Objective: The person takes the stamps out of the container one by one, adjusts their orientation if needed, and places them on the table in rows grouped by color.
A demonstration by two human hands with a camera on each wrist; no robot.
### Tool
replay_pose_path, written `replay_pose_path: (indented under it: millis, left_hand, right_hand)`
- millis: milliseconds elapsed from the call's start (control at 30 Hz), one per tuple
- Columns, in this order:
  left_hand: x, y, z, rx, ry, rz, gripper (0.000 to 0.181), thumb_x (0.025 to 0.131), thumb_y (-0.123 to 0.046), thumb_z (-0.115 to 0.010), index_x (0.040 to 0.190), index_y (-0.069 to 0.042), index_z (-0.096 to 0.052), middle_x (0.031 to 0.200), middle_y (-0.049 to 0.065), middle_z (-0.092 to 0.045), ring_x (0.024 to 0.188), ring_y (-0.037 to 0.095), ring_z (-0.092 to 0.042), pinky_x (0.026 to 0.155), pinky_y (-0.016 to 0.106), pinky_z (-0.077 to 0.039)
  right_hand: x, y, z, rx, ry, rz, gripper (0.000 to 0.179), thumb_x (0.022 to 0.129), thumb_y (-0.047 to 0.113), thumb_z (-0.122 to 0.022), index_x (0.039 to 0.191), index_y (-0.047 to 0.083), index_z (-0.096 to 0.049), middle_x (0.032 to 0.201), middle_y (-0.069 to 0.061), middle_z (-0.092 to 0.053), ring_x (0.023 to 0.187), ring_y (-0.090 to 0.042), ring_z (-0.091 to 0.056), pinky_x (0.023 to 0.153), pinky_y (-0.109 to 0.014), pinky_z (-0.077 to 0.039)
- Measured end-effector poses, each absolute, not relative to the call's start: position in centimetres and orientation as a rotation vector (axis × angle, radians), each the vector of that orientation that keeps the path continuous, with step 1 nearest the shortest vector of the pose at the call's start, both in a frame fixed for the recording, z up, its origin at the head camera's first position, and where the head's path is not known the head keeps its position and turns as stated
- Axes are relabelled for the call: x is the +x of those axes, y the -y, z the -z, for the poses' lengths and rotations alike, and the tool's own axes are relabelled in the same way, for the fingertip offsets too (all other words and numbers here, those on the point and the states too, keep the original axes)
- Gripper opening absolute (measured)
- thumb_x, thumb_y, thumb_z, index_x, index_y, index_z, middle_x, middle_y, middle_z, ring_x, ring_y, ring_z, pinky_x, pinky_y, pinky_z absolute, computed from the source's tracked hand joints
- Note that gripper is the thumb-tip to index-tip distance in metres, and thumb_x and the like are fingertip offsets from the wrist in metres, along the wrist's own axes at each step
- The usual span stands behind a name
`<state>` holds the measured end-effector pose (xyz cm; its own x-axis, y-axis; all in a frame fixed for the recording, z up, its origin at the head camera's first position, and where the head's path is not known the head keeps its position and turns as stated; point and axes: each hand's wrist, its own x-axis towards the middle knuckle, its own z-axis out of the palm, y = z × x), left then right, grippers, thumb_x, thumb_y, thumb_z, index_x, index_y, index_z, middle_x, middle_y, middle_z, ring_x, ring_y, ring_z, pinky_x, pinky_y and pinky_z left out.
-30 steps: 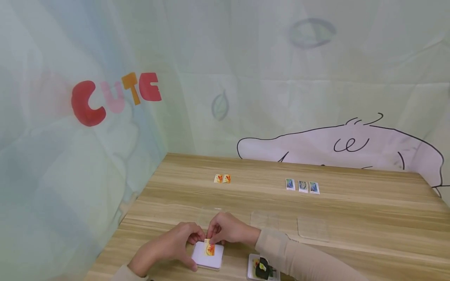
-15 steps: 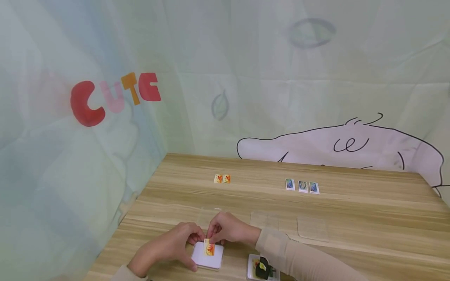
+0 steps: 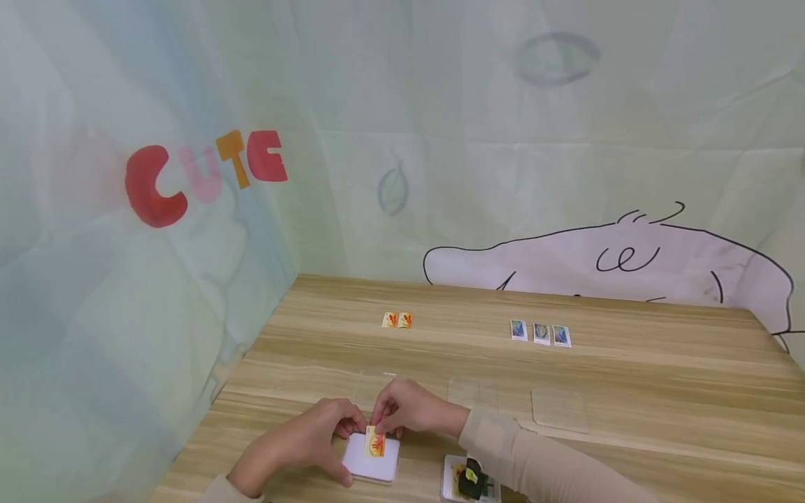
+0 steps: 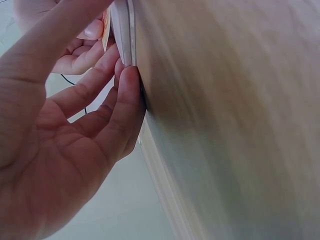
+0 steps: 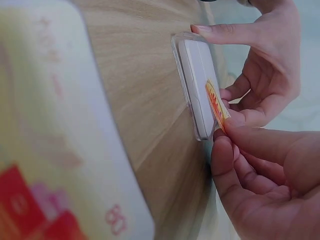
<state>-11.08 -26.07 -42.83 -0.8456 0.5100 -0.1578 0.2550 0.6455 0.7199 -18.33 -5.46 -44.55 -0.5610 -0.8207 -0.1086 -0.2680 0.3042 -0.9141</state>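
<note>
Looking down from the head view, we see our left hand (image 3: 308, 438) at the left side of a white block (image 3: 366, 462) on the wooden table (image 3: 660, 377), thumb and bent fingers spanning it from near corner to far edge. Our right hand (image 3: 411, 409) pinches an orange-and-yellow slip (image 3: 376, 444) nearly closed between thumb and fingertips, the slip over the block's far half. Beyond lie two orange slips (image 3: 405, 320) and, to their right, three blue-green slips (image 3: 542, 334). From the left wrist, we see the left fingertips against the block's edge, close beside the slip. From the right wrist, we find a clear case (image 5: 186, 36) around the block, the left thumb touching its corner; a pale yellow card (image 5: 60, 110) looms close at left.
</note>
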Motion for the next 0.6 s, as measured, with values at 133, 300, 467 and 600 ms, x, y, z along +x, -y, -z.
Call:
replay_pose_path:
  millis: [133, 300, 467, 600]
  left_hand:
    - [-11.08, 26.09, 42.81, 0.613, -2.518, -1.030, 0.054, 0.062, -0.021, -0.096, 0.105, -0.009, -0.065, 0.101, -0.006, -0.062, 0.090, 0.004, -0.058, 0.083, 0.027, -0.052]
    - [-11.06, 26.15, 42.85, 0.621, -2.520, -1.035, 0.055, 0.062, -0.020, -0.096, 0.105, -0.008, -0.064, 0.101, -0.006, -0.062, 0.091, 0.005, -0.058, 0.083, 0.027, -0.052]
    - [-11.02, 26.25, 42.91, 0.623, -2.526, -1.038, 0.056, 0.062, -0.021, -0.096, 0.106, -0.007, -0.064, 0.102, -0.005, -0.062, 0.092, 0.006, -0.058, 0.084, 0.027, -0.052]
    - [-10.91, 26.35, 42.93, 0.647, -2.525, -1.044, 0.057, 0.061, -0.021, -0.096, 0.107, -0.007, -0.063, 0.103, -0.004, -0.062, 0.092, 0.006, -0.057, 0.083, 0.027, -0.052]
  right_hand:
    - [-18.37, 5.33, 44.39, -0.953, -1.985, 1.250, 0.007, 0.084, -0.011, -0.072, 0.081, -0.005, -0.070, 0.068, -0.010, -0.067, 0.050, -0.012, -0.052, 0.045, -0.020, -0.043]
    - [-18.48, 5.17, 44.01, -0.940, -1.979, 1.258, 0.007, 0.084, -0.011, -0.072, 0.081, -0.005, -0.071, 0.068, -0.010, -0.067, 0.049, -0.011, -0.052, 0.045, -0.020, -0.043]
    - [-18.69, 5.02, 44.09, -0.950, -1.966, 1.271, 0.005, 0.084, -0.011, -0.072, 0.084, -0.006, -0.071, 0.067, -0.008, -0.066, 0.048, -0.010, -0.052, 0.045, -0.019, -0.043]
    - [-18.74, 4.84, 44.03, -0.939, -1.942, 1.292, 0.004, 0.084, -0.010, -0.072, 0.084, -0.006, -0.071, 0.065, -0.004, -0.064, 0.049, -0.009, -0.053, 0.047, -0.020, -0.045]
